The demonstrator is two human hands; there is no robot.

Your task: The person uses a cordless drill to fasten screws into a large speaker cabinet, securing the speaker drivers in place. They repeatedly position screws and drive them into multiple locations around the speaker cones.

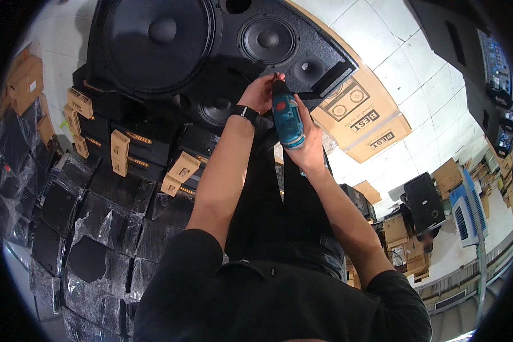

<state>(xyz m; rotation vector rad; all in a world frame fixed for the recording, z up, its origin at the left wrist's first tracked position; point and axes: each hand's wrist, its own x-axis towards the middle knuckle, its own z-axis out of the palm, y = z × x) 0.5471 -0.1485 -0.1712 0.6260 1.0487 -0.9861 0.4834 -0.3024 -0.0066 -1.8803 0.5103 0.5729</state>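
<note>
A teal and black cordless drill (288, 121) is gripped in my right hand (309, 149), its front end pointing away from me. My left hand (257, 94) is closed at the front end of the drill, fingertips pinched together there. What they hold is too small to make out. Both hands are over a black speaker cabinet (229, 43) with a large round woofer (162, 31), a smaller cone driver (268, 39) and a square horn (309, 69). Another cone driver (215, 108) shows partly behind my left wrist, which wears a dark watch (245, 113).
A printed cardboard box (370, 122) lies to the right beside the cabinet. On the left, small cartons (119, 151) sit on black boxes, with plastic-wrapped black units (100, 256) stacked nearer. Farther right, a person's hand (427, 244) shows beside a black case (423, 202).
</note>
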